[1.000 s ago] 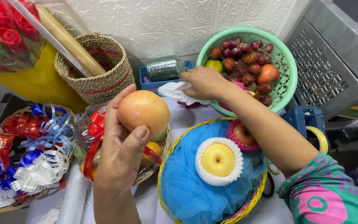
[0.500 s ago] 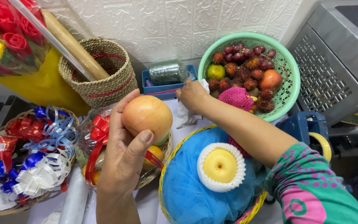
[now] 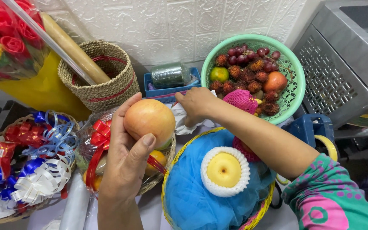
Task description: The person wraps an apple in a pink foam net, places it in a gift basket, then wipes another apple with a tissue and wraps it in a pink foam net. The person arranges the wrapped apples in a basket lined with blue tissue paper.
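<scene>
Left hand [image 3: 126,164] is closed around a large orange-pink fruit [image 3: 150,122], thumb in front and fingers behind, holding it raised over the cellophane-wrapped basket with a red bow [image 3: 96,149], apparently to keep it clear of the wrapping. Right hand [image 3: 196,104] is clenched on white foam netting [image 3: 183,119], just beside that fruit. Below the right forearm sits a yellow-rimmed basket lined with blue tulle [image 3: 192,200], holding a netted pear [image 3: 224,170]. Beyond, a green colander [image 3: 297,79] holds mixed fruit.

2 hands [image 3: 126,164], 1 apple [image 3: 150,122], 1 netted pear [image 3: 223,170], 1 green colander [image 3: 297,81], 1 woven basket [image 3: 116,83].
</scene>
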